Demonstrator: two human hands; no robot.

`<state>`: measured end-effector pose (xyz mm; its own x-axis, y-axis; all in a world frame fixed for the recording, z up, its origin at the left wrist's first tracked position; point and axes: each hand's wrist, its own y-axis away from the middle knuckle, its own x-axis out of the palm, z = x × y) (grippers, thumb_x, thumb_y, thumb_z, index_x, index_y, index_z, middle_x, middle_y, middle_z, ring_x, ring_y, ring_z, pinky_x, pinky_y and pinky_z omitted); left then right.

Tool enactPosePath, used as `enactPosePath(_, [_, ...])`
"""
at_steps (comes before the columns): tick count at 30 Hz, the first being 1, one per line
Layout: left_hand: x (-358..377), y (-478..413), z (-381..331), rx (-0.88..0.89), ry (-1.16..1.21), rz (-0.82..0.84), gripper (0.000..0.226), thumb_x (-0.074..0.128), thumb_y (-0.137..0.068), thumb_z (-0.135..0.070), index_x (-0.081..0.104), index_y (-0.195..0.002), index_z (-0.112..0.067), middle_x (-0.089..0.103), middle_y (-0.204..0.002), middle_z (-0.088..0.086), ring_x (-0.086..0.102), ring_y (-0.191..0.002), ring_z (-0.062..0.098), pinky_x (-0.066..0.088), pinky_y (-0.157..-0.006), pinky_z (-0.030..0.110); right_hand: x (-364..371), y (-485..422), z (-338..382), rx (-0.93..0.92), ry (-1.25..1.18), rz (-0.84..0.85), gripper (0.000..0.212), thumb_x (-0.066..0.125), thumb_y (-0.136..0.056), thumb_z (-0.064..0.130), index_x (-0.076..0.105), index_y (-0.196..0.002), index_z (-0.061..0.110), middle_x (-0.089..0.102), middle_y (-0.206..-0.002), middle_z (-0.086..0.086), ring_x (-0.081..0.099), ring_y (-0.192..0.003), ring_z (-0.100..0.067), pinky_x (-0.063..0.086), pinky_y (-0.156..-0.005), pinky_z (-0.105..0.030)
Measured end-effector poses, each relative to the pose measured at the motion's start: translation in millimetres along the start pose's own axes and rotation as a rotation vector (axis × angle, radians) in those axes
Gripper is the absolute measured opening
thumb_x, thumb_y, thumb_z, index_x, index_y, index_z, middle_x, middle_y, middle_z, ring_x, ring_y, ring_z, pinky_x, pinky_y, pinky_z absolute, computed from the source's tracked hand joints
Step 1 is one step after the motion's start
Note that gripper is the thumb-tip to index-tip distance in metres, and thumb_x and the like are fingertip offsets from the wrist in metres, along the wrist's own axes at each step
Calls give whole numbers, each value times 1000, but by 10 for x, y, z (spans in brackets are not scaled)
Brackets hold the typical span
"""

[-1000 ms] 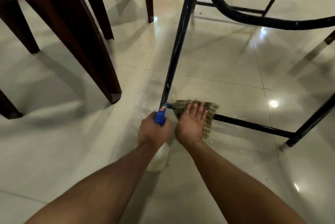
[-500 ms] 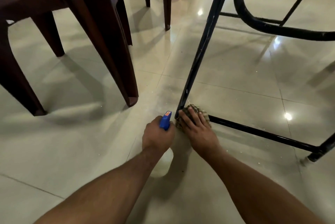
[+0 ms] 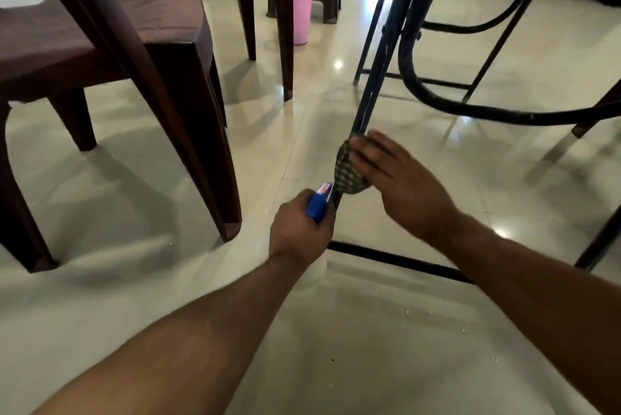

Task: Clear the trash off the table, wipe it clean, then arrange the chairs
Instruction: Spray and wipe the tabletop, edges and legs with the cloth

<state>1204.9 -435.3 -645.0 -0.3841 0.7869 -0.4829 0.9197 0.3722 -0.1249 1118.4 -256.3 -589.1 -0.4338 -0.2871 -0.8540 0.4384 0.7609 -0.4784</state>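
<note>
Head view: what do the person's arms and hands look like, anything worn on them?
The left forearm and right forearm are bare right to the frame edge, with no sleeve in view. The left hand and right hand wear no gloves; no watch, bracelet or ring shows, though the right fingers are blurred.

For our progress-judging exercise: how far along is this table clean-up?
Done: cannot tell; the tabletop is out of view. In hand: right hand holds a checked cloth against the black table leg; left hand grips a spray bottle. Left: brown chairs stand aside, apparently unarranged.
</note>
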Motion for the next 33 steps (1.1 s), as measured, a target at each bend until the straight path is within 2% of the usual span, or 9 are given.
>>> enactPosePath(7, [-263, -663, -719, 124, 89, -90, 13, 59, -94, -31, 55, -83, -26, 61, -71, -1, 61, -66, 23, 57, -68, 41, -995, -1073, -601, 128, 351, -345, 66, 51, -88, -13, 36, -149, 5, 33, -159, -10, 24, -147, -33, 23, -122, -40])
enactPosePath(10, [-280, -734, -944, 186, 112, -106, 16, 60, -94, -27, 52, -80, -26, 57, -68, -3, 56, -63, 23, 53, -66, 39, -763, -1161, -534, 106, 465, -134, 68, 29, -87, -11, 25, -153, 3, 23, -162, -16, 17, -150, -35, 23, -121, -49])
enactPosePath(13, [-222, -695, -972, 200, 126, -119, 23, 60, -94, -24, 47, -75, -27, 54, -65, -5, 52, -58, 19, 50, -61, 36, -367, -843, -340, 14, 456, 49, 58, 39, -95, -4, 31, -151, 2, 26, -161, -17, 14, -151, -35, 17, -122, -51])
enactPosePath(15, [-184, -663, -932, 198, 132, -119, 27, 61, -93, -21, 45, -73, -28, 51, -62, -6, 49, -55, 15, 43, -58, 31, -383, -816, -305, 30, 463, 49, 55, 36, -97, 0, 31, -152, 3, 24, -162, -15, 12, -152, -33, 12, -124, -49])
enactPosePath(19, [-103, -579, -875, 225, 121, -98, 32, 61, -91, -21, 42, -65, -27, 48, -58, -6, 46, -51, 17, 38, -55, 30, -502, -1016, -303, 306, 519, -108, 64, 29, -92, 0, 20, -155, 2, 10, -166, -12, 3, -153, -31, 1, -123, -45])
enactPosePath(24, [-118, -571, -800, 193, 152, -86, 20, 65, -91, -30, 53, -76, -23, 56, -63, -2, 50, -55, 20, 47, -57, 34, -313, -668, -194, -35, 336, 183, 64, 31, -89, 7, 34, -152, 8, 28, -161, -11, 14, -152, -29, 6, -124, -44])
enactPosePath(27, [-163, -585, -763, 169, 158, -89, 26, 60, -89, -25, 46, -67, -25, 49, -58, -3, 44, -53, 21, 44, -56, 38, -376, -908, -358, 217, 388, -60, 71, 39, -87, 3, 22, -155, 5, 17, -164, -11, 7, -153, -30, 0, -123, -44])
enactPosePath(29, [-160, -544, -717, 146, 125, -88, 27, 59, -91, -25, 45, -67, -25, 49, -59, -4, 45, -54, 21, 44, -56, 38, -391, -968, -304, 328, 407, -122, 67, 29, -90, 0, 19, -155, 2, 13, -165, -13, 5, -153, -32, -2, -123, -44])
enactPosePath(33, [-114, -419, -537, 69, 95, -74, 21, 62, -93, -28, 54, -75, -24, 56, -63, -6, 51, -56, 13, 39, -56, 24, 155, -304, -65, -92, 245, 173, 50, 31, -98, 14, 45, -146, 15, 41, -154, -11, 32, -146, -28, 21, -122, -49])
